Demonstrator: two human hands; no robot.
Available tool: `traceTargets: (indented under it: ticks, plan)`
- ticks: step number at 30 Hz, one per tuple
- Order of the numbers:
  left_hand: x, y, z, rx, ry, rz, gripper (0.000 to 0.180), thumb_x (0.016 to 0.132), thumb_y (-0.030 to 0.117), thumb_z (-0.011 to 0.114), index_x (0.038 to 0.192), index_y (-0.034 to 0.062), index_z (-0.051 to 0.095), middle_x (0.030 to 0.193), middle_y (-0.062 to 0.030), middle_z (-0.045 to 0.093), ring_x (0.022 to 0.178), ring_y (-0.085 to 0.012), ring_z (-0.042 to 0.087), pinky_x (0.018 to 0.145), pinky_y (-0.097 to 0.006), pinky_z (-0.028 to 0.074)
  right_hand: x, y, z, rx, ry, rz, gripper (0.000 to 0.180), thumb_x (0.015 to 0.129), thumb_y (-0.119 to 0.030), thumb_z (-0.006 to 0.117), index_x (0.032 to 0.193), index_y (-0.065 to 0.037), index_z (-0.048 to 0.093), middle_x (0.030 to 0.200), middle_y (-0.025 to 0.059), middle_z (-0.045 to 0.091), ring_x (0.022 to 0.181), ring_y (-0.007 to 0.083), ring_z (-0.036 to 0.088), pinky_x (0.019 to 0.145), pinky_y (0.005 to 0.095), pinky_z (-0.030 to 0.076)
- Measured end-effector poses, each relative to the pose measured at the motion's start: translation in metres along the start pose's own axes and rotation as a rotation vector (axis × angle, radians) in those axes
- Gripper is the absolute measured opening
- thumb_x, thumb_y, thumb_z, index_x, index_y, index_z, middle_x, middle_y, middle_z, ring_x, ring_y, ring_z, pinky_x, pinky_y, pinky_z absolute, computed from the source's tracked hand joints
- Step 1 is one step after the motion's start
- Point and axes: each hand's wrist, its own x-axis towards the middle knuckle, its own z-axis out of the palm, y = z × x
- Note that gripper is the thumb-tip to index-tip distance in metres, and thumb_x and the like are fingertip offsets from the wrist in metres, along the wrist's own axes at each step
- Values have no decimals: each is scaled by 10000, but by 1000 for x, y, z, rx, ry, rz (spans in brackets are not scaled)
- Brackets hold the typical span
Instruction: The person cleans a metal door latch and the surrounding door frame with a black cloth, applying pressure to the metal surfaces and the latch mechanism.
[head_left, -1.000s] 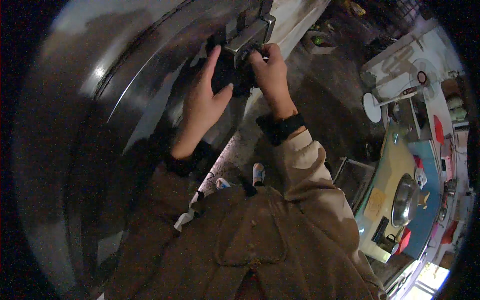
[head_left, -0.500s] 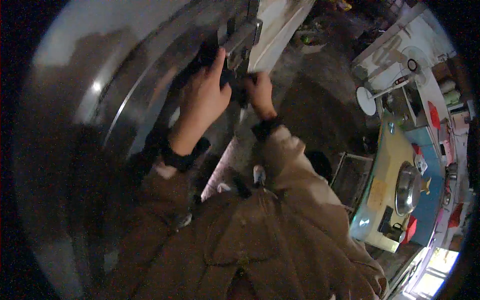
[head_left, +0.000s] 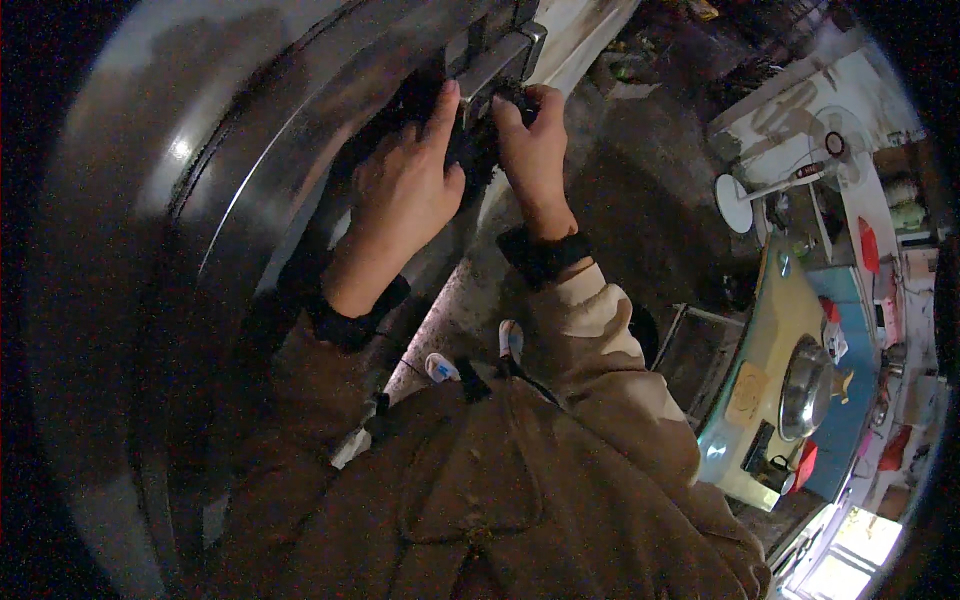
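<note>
The grey metal bar [head_left: 498, 68] lies just ahead of both your hands, and its long axis goes slanting, up and to the right. Your left hand [head_left: 402, 195] stretches its index finger to the bar's lower end, with the thumb apart. Your right hand [head_left: 538, 155] is just beside the bar, thumb and index finger bent near together; whether they pinch something, I cannot tell.

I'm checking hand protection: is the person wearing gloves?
No, the left hand and right hand both show bare fingers beyond the black cuffs.
</note>
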Motion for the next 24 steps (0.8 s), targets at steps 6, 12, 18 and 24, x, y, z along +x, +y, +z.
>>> traceTargets:
  ticks: [6,12,18,24]
  plan:
    - [1,4,-1,24,33,4,743,716,185,607,1367,136,253,940,-211,567,803,-377,577,678,-457,490,-9,32,6,-216,65,-297,280,804,-145,605,1011,6,490,898,157,588,814,232,581,729,331,456]
    - [4,-3,2,15,-3,-19,753,715,180,604,1374,162,239,957,-205,566,824,-377,578,690,-467,487,-23,47,-23,-236,-94,-206,307,768,-100,649,1020,-35,487,904,145,589,811,294,600,700,333,474]
    - [1,0,1,23,62,15,759,711,168,600,1377,166,235,951,-207,567,817,-375,581,690,-462,489,21,-8,-45,-459,-131,-765,245,709,-52,645,945,-84,587,935,76,595,812,262,587,667,326,489]
    - [3,5,-1,27,-28,-33,750,712,167,602,1373,160,247,927,-200,566,814,-363,574,687,-453,485,34,-6,-44,-770,-209,-1134,242,651,-80,604,888,-123,625,1013,25,570,798,203,543,635,320,467]
